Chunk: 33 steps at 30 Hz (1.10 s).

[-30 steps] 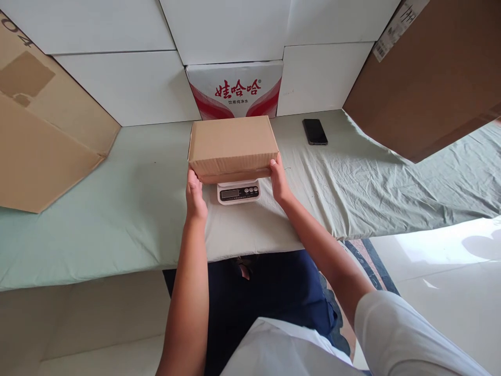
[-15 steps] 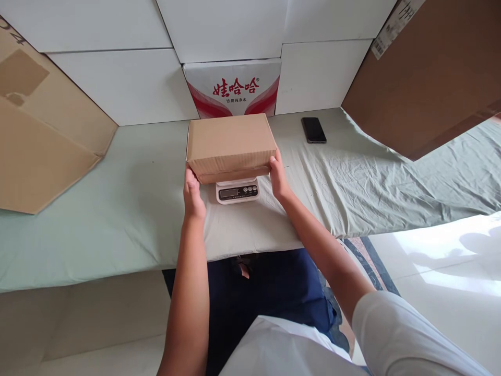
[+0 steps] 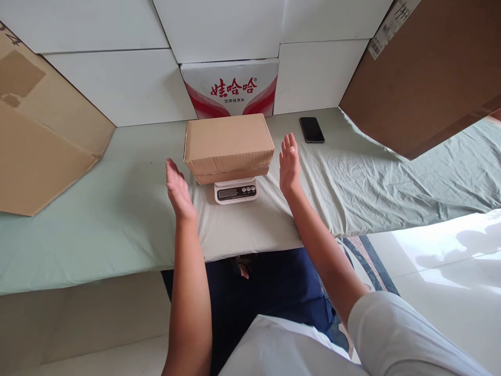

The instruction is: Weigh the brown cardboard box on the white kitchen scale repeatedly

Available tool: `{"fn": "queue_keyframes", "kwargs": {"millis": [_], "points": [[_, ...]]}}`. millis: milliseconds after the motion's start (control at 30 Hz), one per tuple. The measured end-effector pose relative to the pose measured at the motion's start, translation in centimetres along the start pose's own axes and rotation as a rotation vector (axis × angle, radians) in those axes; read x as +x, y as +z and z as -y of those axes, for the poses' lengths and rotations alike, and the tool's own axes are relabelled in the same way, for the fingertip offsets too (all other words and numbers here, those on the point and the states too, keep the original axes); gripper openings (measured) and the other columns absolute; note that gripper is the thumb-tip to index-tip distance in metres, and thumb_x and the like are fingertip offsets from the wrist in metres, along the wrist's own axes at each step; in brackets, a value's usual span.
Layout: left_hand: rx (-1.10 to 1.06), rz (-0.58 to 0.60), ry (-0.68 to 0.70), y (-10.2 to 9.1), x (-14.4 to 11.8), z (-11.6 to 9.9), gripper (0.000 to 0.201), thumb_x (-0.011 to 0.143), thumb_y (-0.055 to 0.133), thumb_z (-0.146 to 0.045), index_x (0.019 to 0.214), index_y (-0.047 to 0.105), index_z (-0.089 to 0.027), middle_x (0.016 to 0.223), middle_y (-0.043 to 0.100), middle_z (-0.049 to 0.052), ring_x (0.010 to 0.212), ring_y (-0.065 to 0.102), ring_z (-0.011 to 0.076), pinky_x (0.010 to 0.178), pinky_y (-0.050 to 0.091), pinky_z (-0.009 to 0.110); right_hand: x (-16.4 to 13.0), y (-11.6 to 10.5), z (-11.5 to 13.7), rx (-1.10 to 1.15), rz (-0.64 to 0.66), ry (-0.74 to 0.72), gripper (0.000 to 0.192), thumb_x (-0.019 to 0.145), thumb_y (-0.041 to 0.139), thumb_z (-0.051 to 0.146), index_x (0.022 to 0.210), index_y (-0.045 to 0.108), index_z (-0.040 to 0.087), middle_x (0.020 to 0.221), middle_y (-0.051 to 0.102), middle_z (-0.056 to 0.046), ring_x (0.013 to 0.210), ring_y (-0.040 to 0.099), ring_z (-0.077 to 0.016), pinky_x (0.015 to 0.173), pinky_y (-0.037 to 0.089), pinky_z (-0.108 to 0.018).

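A closed brown cardboard box point(image 3: 230, 138) rests on a small white digital scale point(image 3: 236, 192), hiding the scale's platform. Only the scale's front panel shows, with a display and several buttons; no digits can be made out. My left hand point(image 3: 180, 190) is open to the left of the box, apart from it, fingers stretched forward. On the other side, my right hand point(image 3: 289, 164) is also open, a small gap between it and the box. Neither hand holds anything.
A black smartphone point(image 3: 312, 129) lies on the green cloth point(image 3: 144, 230) at the back right. White boxes point(image 3: 121, 86) and a red-printed carton point(image 3: 230, 89) form a wall behind. Large cardboard sheets point(image 3: 50, 130) stand at the left, with a brown carton point(image 3: 426, 78) at the right.
Both hands have let go of the cardboard box and moved outward, the left one to the left and the right one to the right. The box stays on the scale.
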<state>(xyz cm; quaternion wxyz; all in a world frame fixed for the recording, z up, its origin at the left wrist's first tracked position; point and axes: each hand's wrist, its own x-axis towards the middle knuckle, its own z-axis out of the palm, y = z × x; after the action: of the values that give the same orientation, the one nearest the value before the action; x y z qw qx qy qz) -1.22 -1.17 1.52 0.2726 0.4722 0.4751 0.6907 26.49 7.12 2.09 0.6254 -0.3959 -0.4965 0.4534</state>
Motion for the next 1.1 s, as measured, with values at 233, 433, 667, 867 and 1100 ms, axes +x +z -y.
{"fn": "queue_keyframes", "kwargs": {"millis": [233, 433, 667, 867, 1100], "points": [[-0.005, 0.0, -0.014, 0.2, -0.2, -0.4, 0.098, 0.091, 0.028, -0.082, 0.164, 0.029, -0.017, 0.179, 0.015, 0.011, 0.166, 0.013, 0.0214, 0.135, 0.018, 0.034, -0.6, 0.6, 0.6, 0.048, -0.005, 0.018, 0.085, 0.084, 0.043, 0.078, 0.158, 0.027, 0.039, 0.177, 0.02, 0.006, 0.168, 0.015, -0.0194, 0.14, 0.011, -0.046], [0.037, 0.018, -0.02, 0.2, -0.3, -0.6, 0.097, 0.091, 0.021, -0.083, 0.165, 0.029, -0.021, 0.179, 0.017, 0.009, 0.166, 0.014, 0.02, 0.135, 0.019, 0.032, -0.7, 0.7, 0.8, 0.074, -0.01, 0.016, 0.084, 0.082, 0.047, 0.081, 0.155, 0.034, 0.043, 0.176, 0.025, 0.01, 0.168, 0.018, -0.0206, 0.14, 0.01, -0.049], [-0.007, 0.023, -0.023, 0.3, -0.3, -0.4, 0.099, 0.091, 0.025, -0.083, 0.165, 0.028, -0.016, 0.178, 0.014, 0.013, 0.166, 0.013, 0.0217, 0.135, 0.017, 0.034, -1.0, 0.9, 0.8, 0.06, 0.011, 0.019, 0.08, 0.084, 0.045, 0.079, 0.154, 0.036, 0.041, 0.175, 0.026, 0.009, 0.167, 0.02, -0.0193, 0.14, 0.014, -0.046], [0.005, 0.043, -0.028, 0.2, -0.2, -0.2, 0.096, 0.09, 0.022, -0.085, 0.164, 0.031, -0.023, 0.178, 0.018, 0.008, 0.166, 0.014, 0.0217, 0.136, 0.017, 0.036, -1.0, 0.9, 0.4, 0.026, 0.029, 0.019, 0.078, 0.087, 0.04, 0.079, 0.155, 0.033, 0.042, 0.176, 0.024, 0.009, 0.167, 0.02, -0.0173, 0.14, 0.015, -0.045], [0.029, 0.063, -0.011, 0.0, -0.1, 0.5, 0.097, 0.089, 0.02, -0.087, 0.164, 0.031, -0.027, 0.178, 0.02, 0.006, 0.166, 0.015, 0.0223, 0.135, 0.018, 0.037, -0.7, 0.6, -0.4, -0.003, 0.068, -0.009, 0.079, 0.091, 0.036, 0.078, 0.16, 0.027, 0.041, 0.177, 0.02, 0.008, 0.168, 0.016, -0.0209, 0.14, 0.015, -0.047]]}}
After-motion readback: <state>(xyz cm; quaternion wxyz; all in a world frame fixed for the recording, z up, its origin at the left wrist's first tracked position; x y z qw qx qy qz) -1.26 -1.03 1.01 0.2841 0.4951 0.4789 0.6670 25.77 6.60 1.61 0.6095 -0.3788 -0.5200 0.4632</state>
